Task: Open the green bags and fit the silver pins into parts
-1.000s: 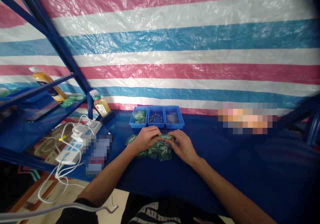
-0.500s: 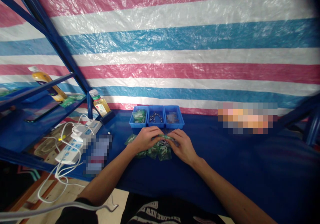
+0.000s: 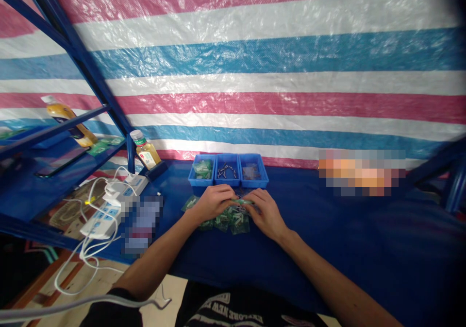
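Observation:
Between them, my left hand (image 3: 217, 201) and my right hand (image 3: 265, 212) pinch a small green plastic bag (image 3: 243, 201) by its two ends, just above the table. Both hands are closed on it, and what is inside the bag cannot be made out. Below them lies a pile of small green bags (image 3: 235, 221) with pale, slim parts showing through. Behind the hands stand three blue bins in a row: the left bin (image 3: 197, 182) has green bags, the middle bin (image 3: 226, 183) dark-and-silver pins, the right bin (image 3: 259, 183) small clear pieces.
At left on the blue table (image 3: 320, 249) lie a white power strip (image 3: 98, 223) with tangled cables and a blurred phone-like object (image 3: 143, 225). A juice bottle (image 3: 146, 152) stands by the blue frame post (image 3: 120, 123). A pixelated patch (image 3: 360, 171) covers something at back right.
Both hands stay almost in place. The green bag between the fingers looks slightly flatter and more level than before.

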The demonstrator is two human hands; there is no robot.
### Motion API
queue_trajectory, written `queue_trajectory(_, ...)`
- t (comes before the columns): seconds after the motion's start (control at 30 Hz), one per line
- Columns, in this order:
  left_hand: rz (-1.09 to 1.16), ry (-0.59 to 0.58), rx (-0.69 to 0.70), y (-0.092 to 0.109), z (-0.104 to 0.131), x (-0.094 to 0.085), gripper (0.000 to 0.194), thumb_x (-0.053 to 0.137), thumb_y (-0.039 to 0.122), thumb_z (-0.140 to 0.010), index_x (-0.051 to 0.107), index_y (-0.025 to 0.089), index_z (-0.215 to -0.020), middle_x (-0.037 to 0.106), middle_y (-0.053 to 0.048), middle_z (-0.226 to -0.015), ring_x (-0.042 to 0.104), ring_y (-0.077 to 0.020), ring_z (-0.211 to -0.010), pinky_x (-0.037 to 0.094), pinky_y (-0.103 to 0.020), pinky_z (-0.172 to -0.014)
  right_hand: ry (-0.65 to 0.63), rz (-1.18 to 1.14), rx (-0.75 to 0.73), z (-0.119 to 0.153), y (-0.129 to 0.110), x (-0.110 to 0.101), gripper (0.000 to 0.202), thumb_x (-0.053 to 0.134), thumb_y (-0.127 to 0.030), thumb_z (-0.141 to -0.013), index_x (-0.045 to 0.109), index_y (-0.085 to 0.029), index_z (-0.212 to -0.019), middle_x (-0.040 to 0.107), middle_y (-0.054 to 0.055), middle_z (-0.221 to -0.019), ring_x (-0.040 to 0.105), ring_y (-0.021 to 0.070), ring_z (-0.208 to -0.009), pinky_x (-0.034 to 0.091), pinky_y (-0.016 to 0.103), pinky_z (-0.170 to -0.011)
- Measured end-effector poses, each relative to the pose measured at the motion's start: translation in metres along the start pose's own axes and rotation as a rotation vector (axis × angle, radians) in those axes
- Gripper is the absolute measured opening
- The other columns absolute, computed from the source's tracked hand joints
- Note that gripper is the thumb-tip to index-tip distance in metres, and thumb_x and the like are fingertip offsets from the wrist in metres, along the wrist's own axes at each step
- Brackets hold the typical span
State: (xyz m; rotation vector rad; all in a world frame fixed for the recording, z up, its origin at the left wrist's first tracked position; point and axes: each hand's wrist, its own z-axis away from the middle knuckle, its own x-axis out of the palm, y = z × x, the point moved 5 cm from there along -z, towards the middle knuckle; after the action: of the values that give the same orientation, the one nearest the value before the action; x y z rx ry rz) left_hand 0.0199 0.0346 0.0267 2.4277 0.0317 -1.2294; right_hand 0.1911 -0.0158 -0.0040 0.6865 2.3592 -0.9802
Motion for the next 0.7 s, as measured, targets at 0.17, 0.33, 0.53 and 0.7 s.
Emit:
queue_trajectory(0.17,0.007,0.003,-0.003,-0.0005,0.0004,-0.001,0.029,0.05,0.032,-0.105,0.071,0.013,-0.096,0.069,-0.011,-0.09,0.064,-0.0177,-0.085,0.05,-0.028,-0.079,0.015,-0.009,0.032,-0.0007,-0.002,-0.0009,0.01,0.062,-0.031,-0.1,0.065,-0.024,-0.106,0.072,0.006,-0.096,0.062,0.025,-0.087,0.046,0.041,-0.08)
queue_trajectory(0.33,-0.013,0.015,0.001,-0.0022,0.001,0.0008,0.028,0.048,0.029,-0.105,0.071,0.014,-0.097,0.068,-0.01,-0.09,0.063,-0.0175,-0.086,0.05,-0.027,-0.078,0.008,-0.019,0.021,-0.0008,-0.0019,-0.0012,0.01,0.062,-0.032,-0.1,0.065,-0.024,-0.106,0.071,0.006,-0.096,0.062,0.0251,-0.088,0.046,0.042,-0.08)
queue_trajectory(0.53,-0.02,0.009,0.013,0.0012,-0.0005,0.0002,0.028,0.048,0.027,-0.105,0.072,0.014,-0.096,0.069,-0.009,-0.086,0.064,-0.0169,-0.083,0.051,-0.027,-0.077,-0.003,-0.027,-0.003,-0.0002,-0.0006,-0.002,0.016,0.055,-0.029,-0.104,0.069,-0.025,-0.098,0.071,0.006,-0.093,0.062,0.0242,-0.088,0.046,0.042,-0.082)
queue_trajectory(0.7,0.012,0.038,-0.01,0.0048,-0.003,-0.0052,0.023,0.061,0.034,-0.1,0.071,0.014,-0.105,0.072,-0.01,-0.093,0.067,-0.0169,-0.086,0.053,-0.027,-0.079,0.017,-0.034,-0.009,0.0005,-0.0007,-0.0049,0.015,0.056,-0.027,-0.103,0.069,-0.025,-0.096,0.072,0.005,-0.092,0.062,0.0236,-0.087,0.046,0.041,-0.081)
